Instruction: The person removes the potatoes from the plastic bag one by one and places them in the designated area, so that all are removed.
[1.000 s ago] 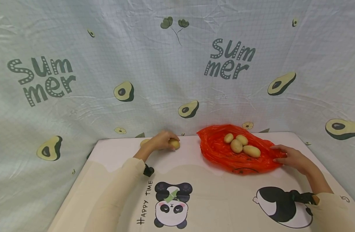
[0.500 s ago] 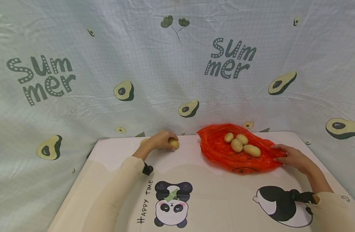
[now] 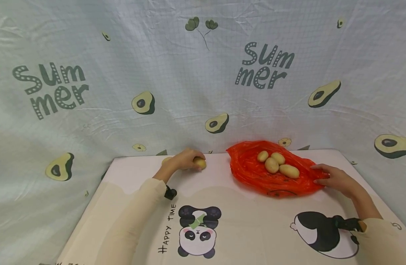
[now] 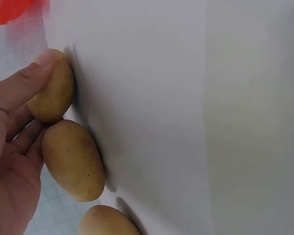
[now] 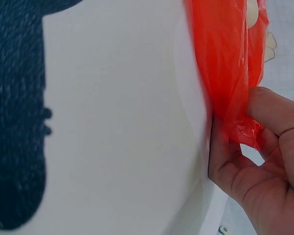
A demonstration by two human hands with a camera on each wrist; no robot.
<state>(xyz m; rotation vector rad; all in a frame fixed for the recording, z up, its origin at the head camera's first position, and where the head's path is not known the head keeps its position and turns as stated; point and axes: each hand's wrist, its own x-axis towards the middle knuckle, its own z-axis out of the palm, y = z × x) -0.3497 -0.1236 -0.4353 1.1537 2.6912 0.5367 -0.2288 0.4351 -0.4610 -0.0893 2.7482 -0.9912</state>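
At the back left of the table, my left hand (image 3: 188,159) grips a potato (image 4: 55,90) with the thumb on its near side and the fingers behind it. Right below that one in the left wrist view, a second potato (image 4: 74,160) lies close to the fingers, and part of a third potato (image 4: 108,223) shows at the bottom edge. My right hand (image 3: 337,179) pinches the right end of a red plastic bag (image 3: 252,184), thumb on top and fingers underneath. Several potatoes (image 3: 272,165) sit together inside the spread bag.
The table (image 3: 242,228) carries a cover printed with a panda (image 3: 198,235) and lettering. Behind it hangs a pale cloth (image 3: 176,73) with avocado prints, meeting the table's back edge. A black strap (image 3: 350,224) is on my right wrist.
Both hands keep their holds and barely move. The whole head view has shifted slightly; potatoes and bag stay where they were.
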